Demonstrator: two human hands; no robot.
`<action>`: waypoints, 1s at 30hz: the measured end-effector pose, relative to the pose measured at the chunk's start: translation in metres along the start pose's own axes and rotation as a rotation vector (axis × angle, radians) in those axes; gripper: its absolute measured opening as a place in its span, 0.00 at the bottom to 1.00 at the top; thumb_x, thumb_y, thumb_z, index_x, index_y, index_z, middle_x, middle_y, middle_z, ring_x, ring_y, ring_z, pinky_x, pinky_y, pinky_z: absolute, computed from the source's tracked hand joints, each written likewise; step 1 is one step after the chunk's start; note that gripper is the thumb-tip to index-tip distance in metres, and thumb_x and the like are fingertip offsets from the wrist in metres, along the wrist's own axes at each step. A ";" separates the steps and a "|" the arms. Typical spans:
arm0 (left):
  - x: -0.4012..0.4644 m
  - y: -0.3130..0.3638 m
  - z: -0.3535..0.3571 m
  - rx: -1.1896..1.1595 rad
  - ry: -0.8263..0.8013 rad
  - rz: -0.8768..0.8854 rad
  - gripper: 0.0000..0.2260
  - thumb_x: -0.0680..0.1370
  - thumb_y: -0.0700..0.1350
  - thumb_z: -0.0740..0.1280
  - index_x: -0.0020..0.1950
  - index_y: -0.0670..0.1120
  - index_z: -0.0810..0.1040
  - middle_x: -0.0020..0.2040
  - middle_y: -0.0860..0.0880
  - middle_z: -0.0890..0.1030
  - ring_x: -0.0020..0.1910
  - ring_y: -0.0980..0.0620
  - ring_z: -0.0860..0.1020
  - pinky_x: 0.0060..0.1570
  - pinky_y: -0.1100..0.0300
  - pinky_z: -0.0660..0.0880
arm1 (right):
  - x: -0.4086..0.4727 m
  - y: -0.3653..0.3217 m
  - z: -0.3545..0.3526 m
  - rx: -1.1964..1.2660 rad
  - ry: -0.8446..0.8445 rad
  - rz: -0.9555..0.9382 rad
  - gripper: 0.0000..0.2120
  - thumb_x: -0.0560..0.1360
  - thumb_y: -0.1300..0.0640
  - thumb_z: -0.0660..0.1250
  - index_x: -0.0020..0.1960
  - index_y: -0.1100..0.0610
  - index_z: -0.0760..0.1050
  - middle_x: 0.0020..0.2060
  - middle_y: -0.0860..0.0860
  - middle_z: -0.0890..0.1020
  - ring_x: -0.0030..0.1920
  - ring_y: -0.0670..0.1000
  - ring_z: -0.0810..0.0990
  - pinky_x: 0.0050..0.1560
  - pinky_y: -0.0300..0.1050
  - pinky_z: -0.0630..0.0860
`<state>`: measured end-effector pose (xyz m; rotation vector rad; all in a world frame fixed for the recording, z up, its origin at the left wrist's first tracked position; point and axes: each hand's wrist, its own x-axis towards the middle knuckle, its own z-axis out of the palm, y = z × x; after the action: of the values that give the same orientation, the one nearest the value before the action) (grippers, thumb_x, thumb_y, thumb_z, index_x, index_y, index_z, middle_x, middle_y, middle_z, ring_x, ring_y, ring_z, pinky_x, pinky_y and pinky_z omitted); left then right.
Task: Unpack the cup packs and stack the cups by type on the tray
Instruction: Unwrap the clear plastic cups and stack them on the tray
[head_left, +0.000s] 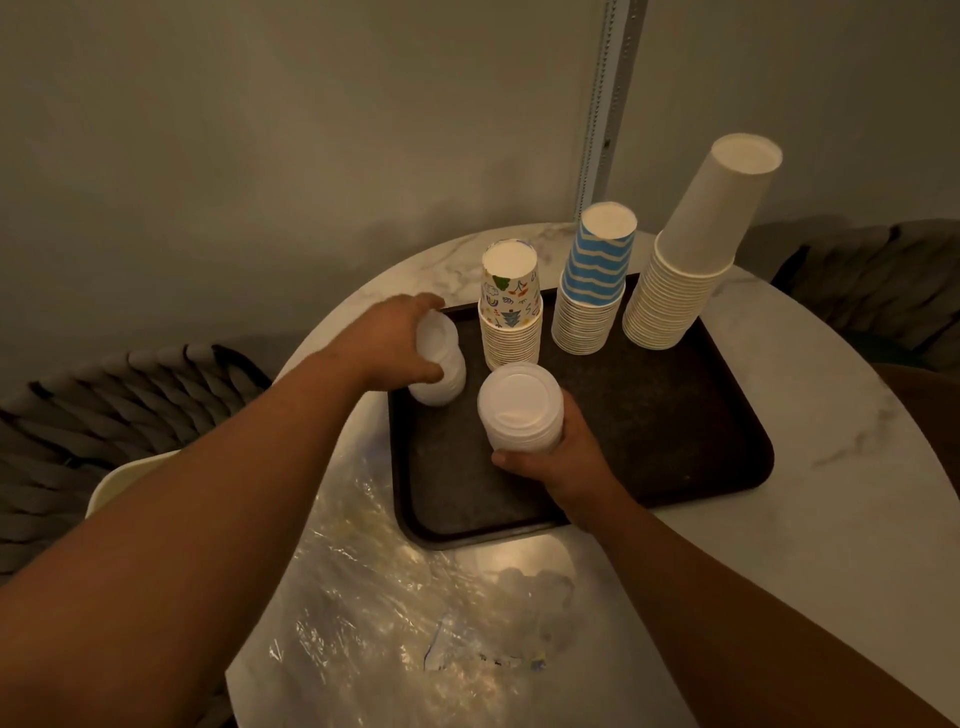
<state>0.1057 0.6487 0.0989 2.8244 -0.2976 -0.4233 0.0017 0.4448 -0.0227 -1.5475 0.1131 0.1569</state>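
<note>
The head view looks down on a round marble table (810, 499) bearing a dark tray (675, 436). Along the tray's far edge stand three upside-down stacks of paper cups: a patterned stack (511, 312) on the left, a blue-striped stack (595, 280) in the middle, and a tall plain stack (691, 260) on the right, near one another but apart. The left hand (395, 338) curls its fingers round a short stack of white plastic cups (441, 364) at the tray's left rim, just beside the patterned stack; whether that stack rests on the tray or hangs just above it cannot be told. The right hand (556, 452) clamps fingers and thumb round a second white stack (519, 405), held over the tray's near-middle. Crumpled clear wrapping (415, 613) lies on the table in front of the tray, so the unpacking looks done for these packs. The step in hand appears to be the last sorting: both white stacks seem the same type, so the next move likely calls for nesting one onto the other, aligned squarely, and setting the joined stack upright on bare tray without knocking the patterned stack. Woven chairs (104, 415) stand round the table.
</note>
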 end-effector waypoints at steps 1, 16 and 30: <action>0.004 -0.002 0.007 0.037 -0.029 0.002 0.40 0.68 0.50 0.77 0.76 0.49 0.62 0.72 0.45 0.70 0.68 0.45 0.70 0.64 0.53 0.69 | 0.000 0.000 0.000 0.001 -0.001 -0.002 0.44 0.56 0.66 0.83 0.66 0.47 0.68 0.62 0.46 0.78 0.62 0.43 0.76 0.61 0.40 0.73; 0.017 -0.007 0.030 0.097 -0.154 -0.060 0.47 0.69 0.52 0.78 0.79 0.52 0.53 0.78 0.46 0.58 0.74 0.43 0.63 0.69 0.49 0.67 | 0.001 -0.002 0.001 0.004 -0.012 -0.012 0.42 0.58 0.67 0.82 0.65 0.46 0.68 0.62 0.47 0.77 0.63 0.44 0.75 0.61 0.40 0.73; -0.058 0.081 0.010 0.093 -0.128 0.266 0.45 0.65 0.62 0.76 0.77 0.55 0.59 0.73 0.52 0.67 0.69 0.51 0.68 0.65 0.55 0.69 | 0.000 -0.013 0.004 -0.102 0.002 -0.050 0.41 0.61 0.66 0.81 0.64 0.46 0.63 0.60 0.41 0.72 0.57 0.36 0.73 0.54 0.21 0.66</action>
<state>0.0355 0.5835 0.1284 2.7962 -0.7273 -0.5436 0.0035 0.4485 -0.0095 -1.6512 0.0688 0.1234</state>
